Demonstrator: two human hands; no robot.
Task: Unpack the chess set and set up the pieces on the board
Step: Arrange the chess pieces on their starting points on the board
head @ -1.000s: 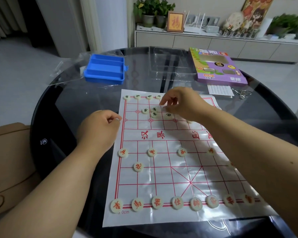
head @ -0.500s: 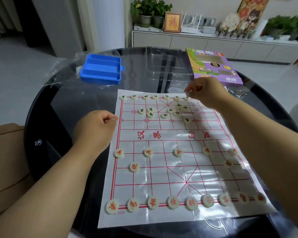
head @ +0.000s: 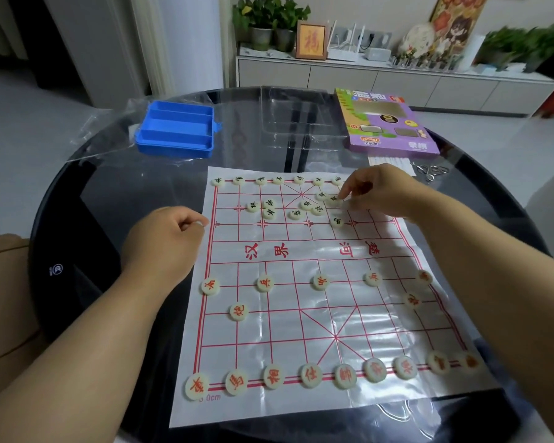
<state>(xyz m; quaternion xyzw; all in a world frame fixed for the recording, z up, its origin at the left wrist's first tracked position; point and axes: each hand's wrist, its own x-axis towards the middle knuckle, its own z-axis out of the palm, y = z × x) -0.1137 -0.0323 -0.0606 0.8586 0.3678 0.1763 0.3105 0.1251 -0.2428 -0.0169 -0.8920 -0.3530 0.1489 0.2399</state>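
A white plastic chess board (head: 301, 251) with red lines lies on the round dark glass table. Red-lettered round pieces (head: 311, 375) line the near edge, with more on the rows above. Black-lettered pieces (head: 259, 180) stand along the far edge, and several loose ones (head: 269, 212) cluster just below them. My right hand (head: 378, 190) reaches over the far right of the board and its fingertips pinch a black-lettered piece (head: 333, 199). My left hand (head: 165, 238) rests curled at the board's left edge, and whether it holds anything is hidden.
A blue plastic tray (head: 176, 129) stands at the far left of the table, on a clear plastic bag. A clear plastic insert (head: 295, 113) lies at the far middle. The purple box (head: 387, 123) lies at the far right, with a metal puzzle (head: 429, 171) beside it.
My right hand left the far right edge row and came down a little toward me, onto a loose black-lettered piece. My left hand has stayed put.
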